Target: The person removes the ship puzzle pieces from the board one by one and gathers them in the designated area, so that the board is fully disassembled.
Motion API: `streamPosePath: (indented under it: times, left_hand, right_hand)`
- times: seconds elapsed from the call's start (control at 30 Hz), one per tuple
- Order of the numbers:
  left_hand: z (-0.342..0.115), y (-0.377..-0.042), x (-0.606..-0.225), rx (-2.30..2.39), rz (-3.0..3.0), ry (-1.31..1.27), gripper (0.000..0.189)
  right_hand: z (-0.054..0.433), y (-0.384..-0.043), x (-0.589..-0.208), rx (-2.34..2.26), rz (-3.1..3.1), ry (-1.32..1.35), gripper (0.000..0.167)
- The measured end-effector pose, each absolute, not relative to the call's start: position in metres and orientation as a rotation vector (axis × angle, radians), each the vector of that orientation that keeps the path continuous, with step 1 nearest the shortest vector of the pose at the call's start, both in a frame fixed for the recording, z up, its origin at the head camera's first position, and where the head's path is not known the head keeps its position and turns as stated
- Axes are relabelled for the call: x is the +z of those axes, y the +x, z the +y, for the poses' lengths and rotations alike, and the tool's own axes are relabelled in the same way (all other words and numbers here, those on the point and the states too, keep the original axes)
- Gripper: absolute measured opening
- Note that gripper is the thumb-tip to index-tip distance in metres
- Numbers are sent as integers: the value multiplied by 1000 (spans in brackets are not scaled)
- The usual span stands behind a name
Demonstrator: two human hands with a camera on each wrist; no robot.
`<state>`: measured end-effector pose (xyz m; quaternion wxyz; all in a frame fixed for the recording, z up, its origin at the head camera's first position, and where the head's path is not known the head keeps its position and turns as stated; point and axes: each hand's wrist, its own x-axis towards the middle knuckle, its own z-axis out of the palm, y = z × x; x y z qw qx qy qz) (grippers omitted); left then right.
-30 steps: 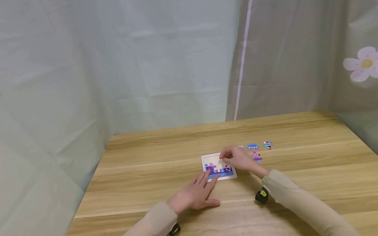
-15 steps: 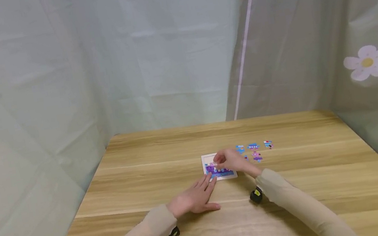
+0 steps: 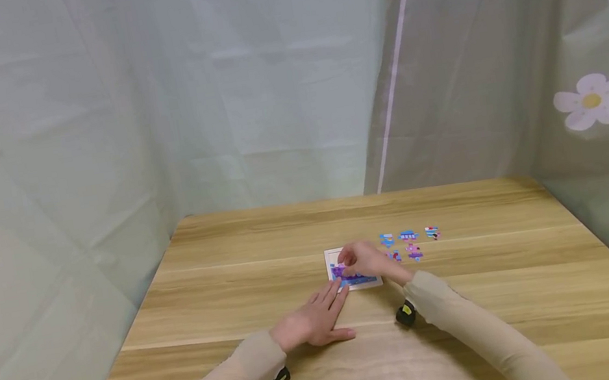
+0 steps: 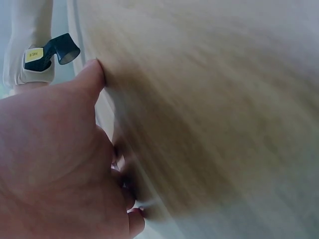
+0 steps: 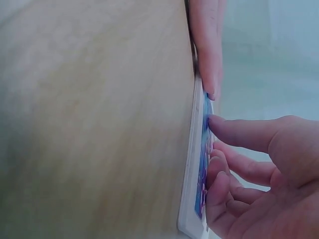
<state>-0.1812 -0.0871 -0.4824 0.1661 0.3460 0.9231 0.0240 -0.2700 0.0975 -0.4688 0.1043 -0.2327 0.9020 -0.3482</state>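
A small jigsaw puzzle in a white frame (image 3: pixel 378 281) lies on the wooden table, its lower part filled with purple and blue pieces. My left hand (image 3: pixel 319 316) rests flat, fingers extended, its fingertips on the puzzle's lower left edge. Over the puzzle, my right hand (image 3: pixel 366 258) has thumb and index finger bent towards each other, pinching a puzzle piece at the picture's surface, though the fingers mostly hide it. In the right wrist view, the right thumb (image 5: pixel 244 133) touches the blue-purple picture (image 5: pixel 203 164), and the other fingers are curled.
Several loose puzzle pieces lie right of the frame, among them a blue one (image 3: pixel 408 235), a striped one (image 3: pixel 432 233) and a pink one (image 3: pixel 414 252). Pale curtains (image 3: pixel 266 90) hang behind the wooden table (image 3: pixel 219 249).
My right hand has moved left across the puzzle and lower onto it, uncovering loose pieces to its right. My left hand has barely shifted.
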Motion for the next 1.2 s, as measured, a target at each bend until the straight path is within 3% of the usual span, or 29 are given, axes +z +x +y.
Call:
streamPosePath:
  times: [0.47, 0.9, 1.2]
  left_hand:
    - [-86, -182, -482, 31, 2650, 972, 89]
    - [-82, -172, -453, 17, 2618, 916, 86]
    - [-85, -178, -476, 15, 2641, 960, 89]
  right_hand:
    - [97, -269, -468, -1110, 2684, -694, 9]
    - [102, -271, -469, -1135, 2637, -764, 7]
    - [102, -270, -468, -1148, 2622, -762, 7]
